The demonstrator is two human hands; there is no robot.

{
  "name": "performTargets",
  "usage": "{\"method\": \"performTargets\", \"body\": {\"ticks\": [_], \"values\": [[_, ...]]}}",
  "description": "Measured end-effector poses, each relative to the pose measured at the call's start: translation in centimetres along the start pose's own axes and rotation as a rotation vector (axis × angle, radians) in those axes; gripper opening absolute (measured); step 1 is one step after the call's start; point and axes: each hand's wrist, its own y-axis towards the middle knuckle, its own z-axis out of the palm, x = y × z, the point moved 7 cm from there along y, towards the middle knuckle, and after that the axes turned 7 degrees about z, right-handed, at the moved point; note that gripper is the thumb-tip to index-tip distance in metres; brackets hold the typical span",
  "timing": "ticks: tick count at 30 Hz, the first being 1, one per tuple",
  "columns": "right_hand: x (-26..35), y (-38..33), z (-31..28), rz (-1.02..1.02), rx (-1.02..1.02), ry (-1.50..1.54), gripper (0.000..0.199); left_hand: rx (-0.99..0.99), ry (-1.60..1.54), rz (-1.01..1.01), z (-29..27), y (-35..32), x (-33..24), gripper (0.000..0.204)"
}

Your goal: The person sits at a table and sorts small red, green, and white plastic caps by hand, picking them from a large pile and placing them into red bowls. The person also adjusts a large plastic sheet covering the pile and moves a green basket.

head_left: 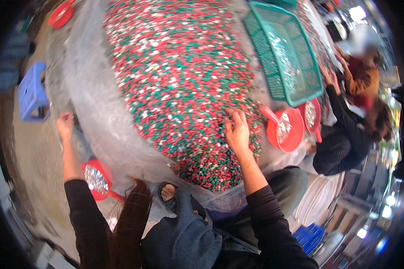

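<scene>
A broad heap of small red, green and whitish pieces [179, 76], perhaps wrapped candies, lies spread on a clear plastic sheet [92, 85]. Over the near right part of the heap reaches my right hand [238, 133], its fingers bent and apart, touching or just above the pieces. My left hand [65, 124] is out to the left, beyond the sheet's edge, with its fingers drawn together; whatever they hold is too small to make out. Below it, a red scoop [104, 172] with silvery pieces sits beside my left forearm.
Right of the heap are a green plastic basket [274, 83] with some silvery pieces, and two red scoops [296, 133] [318, 105]. A blue stool [32, 93] stands left, a red scoop [62, 17] far left. Other people [345, 139] work at the right.
</scene>
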Motion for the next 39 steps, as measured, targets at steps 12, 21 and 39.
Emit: {"method": "performTargets", "body": {"ticks": [12, 21, 39], "values": [[-14.4, -6.6, -2.9, 1.286, -0.167, 1.798, 0.088, 0.470, -0.206, 0.872, 12.6, -17.0, -37.1, 0.019], [-15.5, -7.9, -4.5, 1.372, 0.257, 1.734, 0.051, 0.991, 0.127, 1.365, 28.0, -36.8, -54.8, 0.045], [-39.6, -7.8, -24.5, 1.198, 0.376, -0.182, 0.063, 1.076, 0.487, 0.818, 29.6, -45.9, -49.5, 0.028]]}}
